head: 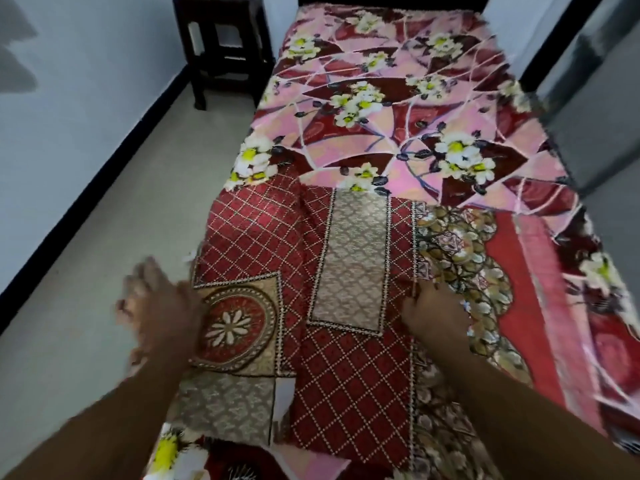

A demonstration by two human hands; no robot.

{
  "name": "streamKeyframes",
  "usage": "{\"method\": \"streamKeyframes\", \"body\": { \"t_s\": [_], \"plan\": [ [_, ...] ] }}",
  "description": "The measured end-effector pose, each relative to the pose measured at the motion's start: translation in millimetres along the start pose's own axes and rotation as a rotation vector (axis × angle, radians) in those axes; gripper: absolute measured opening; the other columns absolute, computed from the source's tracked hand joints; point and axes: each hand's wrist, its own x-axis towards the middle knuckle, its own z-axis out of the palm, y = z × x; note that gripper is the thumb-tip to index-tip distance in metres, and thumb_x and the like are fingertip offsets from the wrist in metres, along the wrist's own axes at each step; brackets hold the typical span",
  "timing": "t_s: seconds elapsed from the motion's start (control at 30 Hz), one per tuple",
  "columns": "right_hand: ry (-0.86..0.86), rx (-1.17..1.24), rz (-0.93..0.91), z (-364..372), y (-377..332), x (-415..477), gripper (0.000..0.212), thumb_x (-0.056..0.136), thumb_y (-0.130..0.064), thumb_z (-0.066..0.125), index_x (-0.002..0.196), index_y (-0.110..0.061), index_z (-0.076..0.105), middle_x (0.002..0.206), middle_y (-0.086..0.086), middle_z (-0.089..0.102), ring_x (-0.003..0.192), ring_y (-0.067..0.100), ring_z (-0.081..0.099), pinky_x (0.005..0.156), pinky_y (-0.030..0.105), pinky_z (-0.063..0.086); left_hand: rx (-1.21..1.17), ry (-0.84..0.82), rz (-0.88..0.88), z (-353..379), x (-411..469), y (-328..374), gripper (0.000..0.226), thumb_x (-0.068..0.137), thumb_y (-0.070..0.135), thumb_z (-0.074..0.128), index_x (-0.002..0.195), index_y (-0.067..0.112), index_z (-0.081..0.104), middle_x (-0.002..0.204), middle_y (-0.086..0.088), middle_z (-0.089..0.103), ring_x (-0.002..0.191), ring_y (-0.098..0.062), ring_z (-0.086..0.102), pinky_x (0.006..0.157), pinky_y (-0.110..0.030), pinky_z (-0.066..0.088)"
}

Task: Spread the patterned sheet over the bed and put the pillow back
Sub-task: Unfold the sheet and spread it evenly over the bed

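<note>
A folded patterned sheet (pixel 349 271), red lattice with beige panels and a round flower medallion, lies across the near part of the bed. Under it the bed (pixel 398 109) is covered by a pink and maroon floral cloth. My left hand (pixel 159 306) is blurred, fingers spread, at the folded sheet's left edge beside the medallion. My right hand (pixel 433 313) is on the sheet's right side, and its fingertips pinch the edge of the red layer where it meets a brown floral border. No pillow is in view.
A dark wooden stool (pixel 221 39) stands on the floor at the bed's far left corner. A pale floor strip (pixel 114 244) runs between the bed and the white wall with its black skirting. A grey cabinet (pixel 595 98) flanks the bed's right side.
</note>
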Motion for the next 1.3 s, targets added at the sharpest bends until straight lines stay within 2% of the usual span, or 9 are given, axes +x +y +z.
{"method": "streamKeyframes", "body": {
  "t_s": [0.2, 0.37, 0.43, 0.63, 0.77, 0.87, 0.97, 1.13, 1.3],
  "plan": [
    [0.058, 0.032, 0.202, -14.1, 92.9, 7.4, 0.052, 0.088, -0.033, 0.059, 0.13, -0.003, 0.053, 0.127, 0.025, 0.055, 0.115, 0.044, 0.056, 0.095, 0.049, 0.05, -0.284, -0.357, 0.956, 9.2, -143.7, 179.9, 0.049, 0.097, 0.04, 0.044, 0.139, 0.017, 0.053, 0.121, -0.008, 0.061, 0.107, -0.026, 0.055, 0.091, -0.044, 0.048],
    [0.066, 0.085, 0.334, -23.3, 148.7, 9.1, 0.044, 0.09, -0.027, 0.056, 0.127, -0.003, 0.053, 0.125, 0.022, 0.054, 0.116, 0.042, 0.055, 0.094, 0.048, 0.046, -0.325, -0.555, 1.361, 4.1, -257.2, 272.1, 0.046, 0.093, 0.046, 0.04, 0.124, 0.017, 0.058, 0.118, -0.008, 0.061, 0.111, -0.029, 0.053, 0.085, -0.043, 0.047],
    [0.067, 0.105, 0.359, -20.9, 176.2, 13.4, 0.051, 0.09, -0.026, 0.055, 0.133, 0.0, 0.048, 0.131, 0.024, 0.052, 0.121, 0.044, 0.053, 0.096, 0.049, 0.045, -0.302, -0.618, 1.416, 8.1, -291.5, 290.6, 0.047, 0.089, 0.051, 0.042, 0.115, 0.017, 0.061, 0.112, -0.009, 0.059, 0.108, -0.03, 0.052, 0.084, -0.043, 0.048],
    [0.089, 0.162, 0.352, -17.7, 232.0, 30.2, 0.08, 0.089, -0.056, 0.064, 0.14, 0.0, 0.039, 0.141, 0.028, 0.044, 0.129, 0.046, 0.045, 0.103, 0.055, 0.044, -0.171, -0.699, 1.55, 27.4, -358.6, 312.4, 0.065, 0.081, 0.067, 0.051, 0.127, 0.02, 0.056, 0.118, -0.01, 0.053, 0.11, -0.03, 0.046, 0.096, -0.046, 0.041],
    [0.066, 0.295, 0.373, -29.9, 239.1, 50.1, 0.091, 0.074, -0.077, 0.066, 0.13, -0.007, 0.047, 0.127, 0.02, 0.061, 0.115, 0.039, 0.061, 0.094, 0.046, 0.051, -0.157, -0.683, 1.531, 26.8, -379.7, 326.2, 0.081, 0.072, 0.078, 0.055, 0.129, 0.021, 0.053, 0.122, -0.008, 0.051, 0.11, -0.028, 0.044, 0.093, -0.047, 0.041],
    [-0.084, 0.483, 0.395, -37.8, 239.4, 64.1, 0.097, 0.065, -0.076, 0.076, 0.128, -0.007, 0.051, 0.123, 0.013, 0.066, 0.113, 0.035, 0.065, 0.092, 0.041, 0.053, -0.188, -0.695, 1.516, 26.5, -388.8, 334.4, 0.098, 0.066, 0.089, 0.053, 0.135, 0.02, 0.045, 0.128, -0.009, 0.049, 0.111, -0.027, 0.044, 0.095, -0.05, 0.039],
    [-0.155, 0.574, 0.358, -34.5, 240.5, 76.4, 0.105, 0.04, -0.086, 0.075, 0.119, -0.016, 0.065, 0.113, 0.006, 0.073, 0.1, 0.03, 0.07, 0.088, 0.042, 0.058, -0.167, -0.698, 1.542, 26.8, -399.8, 338.1, 0.11, 0.059, 0.096, 0.051, 0.14, 0.023, 0.04, 0.131, -0.008, 0.047, 0.113, -0.027, 0.045, 0.096, -0.054, 0.036],
    [-0.112, 0.511, 0.266, -38.8, 241.7, 84.7, 0.056, 0.083, -0.044, 0.077, 0.127, -0.011, 0.064, 0.121, 0.014, 0.07, 0.111, 0.034, 0.066, 0.093, 0.037, 0.054, -0.03, -0.733, 1.448, 25.3, -425.4, 338.1, 0.114, 0.055, 0.092, 0.054, 0.143, 0.022, 0.035, 0.135, -0.013, 0.043, 0.114, -0.035, 0.042, 0.095, -0.065, 0.034],
    [-0.19, 0.656, 0.245, -37.7, 253.5, 89.5, 0.077, 0.074, -0.056, 0.081, 0.138, -0.023, 0.054, 0.122, 0.004, 0.069, 0.111, 0.031, 0.066, 0.094, 0.035, 0.051, 0.037, -0.765, 1.395, 18.6, -437.6, 349.5, 0.084, 0.061, 0.061, 0.063, 0.132, 0.02, 0.046, 0.124, -0.014, 0.05, 0.103, -0.035, 0.047, 0.084, -0.058, 0.044]
  ]
}}
